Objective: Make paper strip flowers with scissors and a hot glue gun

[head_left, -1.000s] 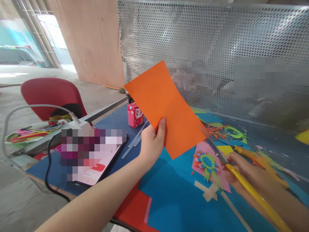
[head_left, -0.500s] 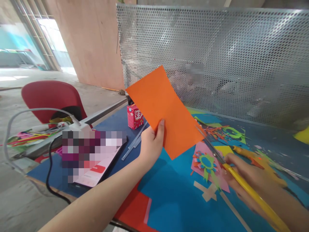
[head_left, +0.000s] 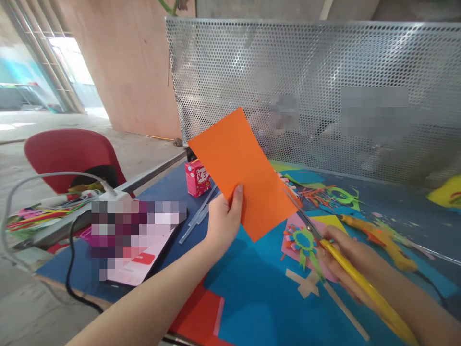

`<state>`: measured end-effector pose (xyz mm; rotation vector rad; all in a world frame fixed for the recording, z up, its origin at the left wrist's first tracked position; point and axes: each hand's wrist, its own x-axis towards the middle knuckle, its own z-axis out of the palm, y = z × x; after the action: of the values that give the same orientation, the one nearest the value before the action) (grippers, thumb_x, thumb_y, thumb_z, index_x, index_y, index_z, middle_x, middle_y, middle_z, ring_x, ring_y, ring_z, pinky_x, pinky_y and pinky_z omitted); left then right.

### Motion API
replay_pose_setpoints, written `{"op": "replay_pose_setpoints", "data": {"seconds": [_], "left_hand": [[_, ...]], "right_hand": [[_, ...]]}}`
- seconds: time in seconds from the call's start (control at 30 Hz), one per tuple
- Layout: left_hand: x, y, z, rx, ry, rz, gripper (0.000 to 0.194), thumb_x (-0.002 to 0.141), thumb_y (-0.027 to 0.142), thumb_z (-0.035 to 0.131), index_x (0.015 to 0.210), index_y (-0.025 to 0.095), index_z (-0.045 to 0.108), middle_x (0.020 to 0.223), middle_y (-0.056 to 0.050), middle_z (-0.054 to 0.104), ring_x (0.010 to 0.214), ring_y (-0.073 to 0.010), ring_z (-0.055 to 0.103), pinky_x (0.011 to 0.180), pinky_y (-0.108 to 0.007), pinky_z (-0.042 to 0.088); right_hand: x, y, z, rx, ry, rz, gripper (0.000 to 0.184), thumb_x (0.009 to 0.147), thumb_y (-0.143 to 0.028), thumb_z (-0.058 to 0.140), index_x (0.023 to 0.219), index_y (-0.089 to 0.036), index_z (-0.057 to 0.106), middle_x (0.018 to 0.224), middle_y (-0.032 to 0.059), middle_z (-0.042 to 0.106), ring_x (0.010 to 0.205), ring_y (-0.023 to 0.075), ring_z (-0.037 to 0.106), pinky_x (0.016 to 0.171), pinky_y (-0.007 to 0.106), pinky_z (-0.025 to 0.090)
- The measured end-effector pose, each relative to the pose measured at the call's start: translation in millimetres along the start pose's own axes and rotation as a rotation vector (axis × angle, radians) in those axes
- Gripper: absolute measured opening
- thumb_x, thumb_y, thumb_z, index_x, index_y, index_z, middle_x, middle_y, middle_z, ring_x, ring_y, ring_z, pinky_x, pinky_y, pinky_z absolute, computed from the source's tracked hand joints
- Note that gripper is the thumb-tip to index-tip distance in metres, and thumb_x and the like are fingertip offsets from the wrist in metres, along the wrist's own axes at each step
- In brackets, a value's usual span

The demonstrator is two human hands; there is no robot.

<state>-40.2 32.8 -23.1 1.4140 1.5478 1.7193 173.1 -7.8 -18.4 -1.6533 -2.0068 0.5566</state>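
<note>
My left hand (head_left: 225, 216) pinches a sheet of orange paper (head_left: 241, 163) by its lower left edge, thumb on the near face, and holds it tilted above the table. In my right hand (head_left: 345, 259) is a pair of scissors with long yellow handles (head_left: 360, 283). Their blades (head_left: 302, 216) meet the paper's lower right edge near the corner. Below lie a large blue sheet (head_left: 262, 288), a pink paper piece with a green and orange paper flower (head_left: 303, 241), and crossed beige strips (head_left: 304, 282).
A phone (head_left: 144, 254), clear glue sticks (head_left: 196, 218) and a red drink carton (head_left: 197, 178) are on the left. An orange glue gun (head_left: 382, 238) and paper scraps (head_left: 320, 194) lie right. A perforated metal panel (head_left: 223, 62) stands behind the table (head_left: 162, 190).
The view has shifted slightly. My left hand still holds the orange paper, and the scissors stay at its lower right edge in my right hand.
</note>
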Motion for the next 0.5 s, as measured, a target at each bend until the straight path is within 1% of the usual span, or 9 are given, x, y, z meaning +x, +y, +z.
{"op": "replay_pose_setpoints", "data": {"seconds": [0.1,0.2,0.3,0.43,0.5], "left_hand": [[0.4,-0.4,-0.3,0.009,0.015,0.011,0.036,0.086,0.043,0.042,0.080,0.015,0.065,0.088,-0.005,0.071,0.080,-0.0190,0.065,0.059,-0.020,0.048],[0.3,-0.3,-0.7,0.013,0.009,0.008,0.037,0.086,0.043,0.042,0.081,0.015,0.065,0.088,-0.005,0.071,0.081,-0.0189,0.065,0.060,-0.020,0.048],[0.2,0.2,-0.7,0.010,0.009,0.001,0.037,0.086,0.043,0.042,0.080,0.015,0.065,0.086,-0.005,0.071,0.078,-0.0185,0.065,0.057,-0.020,0.048],[0.5,0.7,-0.4,0.009,0.012,-0.011,0.038,0.086,0.044,0.042,0.080,0.014,0.065,0.083,-0.005,0.071,0.076,-0.0177,0.065,0.054,-0.019,0.047],[0.4,0.8,-0.3,0.012,0.017,-0.009,0.038,0.086,0.044,0.042,0.081,0.014,0.065,0.085,-0.005,0.071,0.077,-0.0176,0.064,0.056,-0.019,0.046]], "right_hand": [[1.0,0.0,-3.0,0.071,-0.060,0.043,0.024,0.083,-0.047,0.037,0.073,-0.025,0.031,0.040,-0.0098,0.036,0.027,0.0090,0.028,0.033,0.023,0.017],[1.8,-1.9,-5.8,0.119,-0.054,0.035,0.022,0.081,-0.044,0.041,0.073,-0.026,0.030,0.038,-0.0117,0.030,0.025,0.0085,0.025,0.033,0.024,0.014],[2.1,-3.7,-6.7,0.140,-0.041,0.029,0.020,0.079,-0.039,0.044,0.072,-0.026,0.031,0.036,-0.0132,0.024,0.023,0.0080,0.021,0.033,0.024,0.011],[2.4,-4.2,-6.0,0.128,-0.034,0.036,0.022,0.078,-0.041,0.045,0.071,-0.026,0.031,0.037,-0.0133,0.023,0.024,0.0078,0.021,0.033,0.024,0.011],[2.9,-2.6,-4.1,0.108,-0.027,0.047,0.025,0.078,-0.044,0.044,0.070,-0.026,0.029,0.038,-0.0125,0.027,0.026,0.0078,0.021,0.034,0.024,0.013]]}}
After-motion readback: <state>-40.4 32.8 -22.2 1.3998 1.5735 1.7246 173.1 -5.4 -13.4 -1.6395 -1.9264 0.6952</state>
